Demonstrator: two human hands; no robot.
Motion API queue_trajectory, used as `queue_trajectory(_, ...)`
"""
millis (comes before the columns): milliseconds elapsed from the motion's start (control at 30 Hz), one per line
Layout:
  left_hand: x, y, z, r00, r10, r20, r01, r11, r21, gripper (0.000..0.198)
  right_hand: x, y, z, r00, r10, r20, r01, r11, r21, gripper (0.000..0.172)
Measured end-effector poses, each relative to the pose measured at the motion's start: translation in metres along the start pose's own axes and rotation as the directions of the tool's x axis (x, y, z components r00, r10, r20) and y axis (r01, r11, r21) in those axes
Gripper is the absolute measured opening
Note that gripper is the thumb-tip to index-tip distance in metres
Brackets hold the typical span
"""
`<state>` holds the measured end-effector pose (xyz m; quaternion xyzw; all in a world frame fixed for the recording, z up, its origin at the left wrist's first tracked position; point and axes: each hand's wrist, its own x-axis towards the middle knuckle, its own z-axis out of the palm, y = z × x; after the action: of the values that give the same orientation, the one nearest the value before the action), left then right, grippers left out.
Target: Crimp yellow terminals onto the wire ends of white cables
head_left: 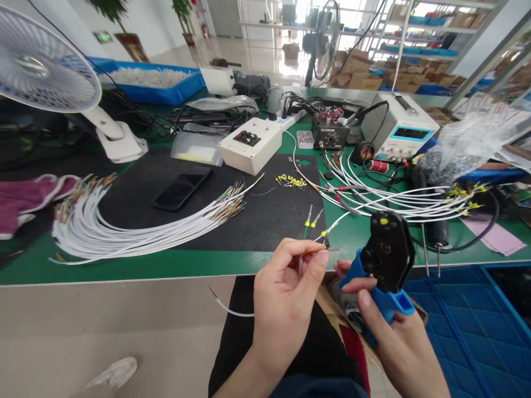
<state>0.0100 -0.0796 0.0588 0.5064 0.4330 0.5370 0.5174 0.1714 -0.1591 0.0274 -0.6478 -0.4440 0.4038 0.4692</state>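
Note:
My left hand [290,287] pinches the thin coloured wires [311,251] of a white cable [232,312], whose other end hangs below the table edge. A red wire end pokes out to the right of my fingertips. Just to the right, my right hand [385,326] is wrapped round the blue handles of a crimping tool [388,251], its black head upward. Beyond my left hand, yellow ferrules [291,181] lie in a small pile on the black mat [265,221]. Two more yellow-collared pieces [312,217] stand near the mat's front edge.
A bundle of white cables [136,237] with stripped ends curves across the left, near a black phone [182,188]. More white cables [406,204] with yellow tips lie right. Behind are a white switch box [251,145], a soldering station [332,132] and a power supply [398,127]. A fan [45,66] stands left.

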Motion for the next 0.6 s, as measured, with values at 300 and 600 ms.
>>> queue_trajectory(300, 0.003, 0.006, -0.004, 0.981, 0.191, 0.029, -0.193, 0.955, 0.227, 0.014, -0.017, 0.006, 0.006, 0.994, 0.106, 0.027, -0.101, 0.986, -0.133, 0.040)
queue_trajectory(600, 0.001, 0.005, -0.005, 0.971, 0.235, 0.035, -0.235, 0.929, 0.286, 0.013, -0.018, -0.003, 0.008, 0.998, 0.066, 0.015, -0.062, 0.981, -0.182, 0.040)
